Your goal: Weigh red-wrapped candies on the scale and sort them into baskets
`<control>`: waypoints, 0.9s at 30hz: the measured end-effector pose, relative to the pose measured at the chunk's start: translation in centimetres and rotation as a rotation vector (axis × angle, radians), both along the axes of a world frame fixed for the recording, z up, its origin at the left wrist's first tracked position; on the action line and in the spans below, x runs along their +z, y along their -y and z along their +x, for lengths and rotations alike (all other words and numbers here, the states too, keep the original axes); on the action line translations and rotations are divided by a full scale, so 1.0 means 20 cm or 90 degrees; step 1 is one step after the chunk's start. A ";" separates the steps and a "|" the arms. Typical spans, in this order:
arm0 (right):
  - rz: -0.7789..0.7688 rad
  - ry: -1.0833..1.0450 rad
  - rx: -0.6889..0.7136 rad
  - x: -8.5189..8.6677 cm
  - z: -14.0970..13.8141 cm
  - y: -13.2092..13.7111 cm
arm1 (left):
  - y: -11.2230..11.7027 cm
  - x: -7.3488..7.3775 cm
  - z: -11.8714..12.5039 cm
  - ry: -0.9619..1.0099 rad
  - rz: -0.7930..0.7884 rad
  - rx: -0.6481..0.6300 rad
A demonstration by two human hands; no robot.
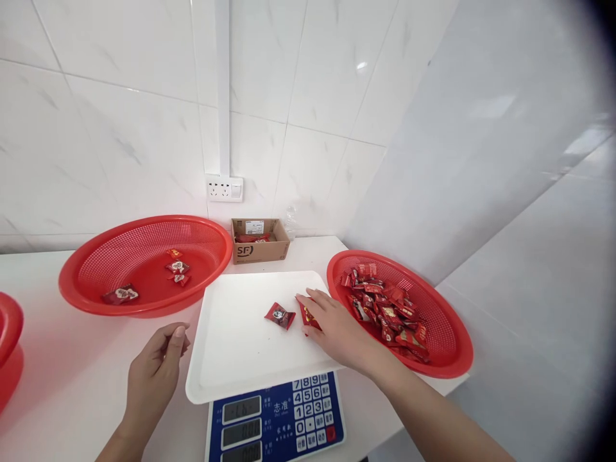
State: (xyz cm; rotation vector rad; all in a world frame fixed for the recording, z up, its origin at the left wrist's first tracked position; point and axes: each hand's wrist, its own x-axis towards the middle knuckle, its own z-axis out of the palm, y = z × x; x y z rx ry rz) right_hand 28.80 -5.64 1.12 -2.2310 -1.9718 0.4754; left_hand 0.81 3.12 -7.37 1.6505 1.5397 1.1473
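Note:
My right hand (337, 327) lies flat on the white weighing tray (235, 353) of a blue digital scale (276, 420), its fingers stretched over a red candy packet (308, 316). Another red packet (280, 315) lies on the tray just left of the fingertips. My left hand (156, 369) hovers over the table to the left of the tray, fingers loosely curled, thumb against the forefinger, nothing visible in it. A red mesh basket (443, 359) on the right holds several red packets (389, 311). The red basket (144, 256) at the left holds a few packets (178, 268).
A small open cardboard box (260, 240) stands against the tiled wall under a power socket (224, 188). Part of another red basket (7, 340) shows at the far left edge. The table's right edge runs just past the right basket.

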 end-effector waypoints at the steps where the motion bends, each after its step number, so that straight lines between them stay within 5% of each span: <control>1: -0.011 0.004 -0.011 -0.01 0.02 0.01 | 0.00 0.00 0.00 -0.003 0.001 0.001; 11: 0.038 -0.052 0.058 -0.10 0.04 -0.05 | 0.00 0.01 0.00 -0.021 0.016 -0.014; 21: 0.044 -0.141 0.122 -0.02 -0.11 0.04 | 0.00 0.01 0.00 -0.043 0.015 0.001; 24: 0.101 -0.159 0.103 0.00 -0.02 0.09 | 0.00 0.03 0.00 -0.051 -0.002 0.010; 27: 0.134 -0.091 -0.029 -0.01 0.18 0.11 | -0.01 0.00 0.00 -0.065 0.014 0.021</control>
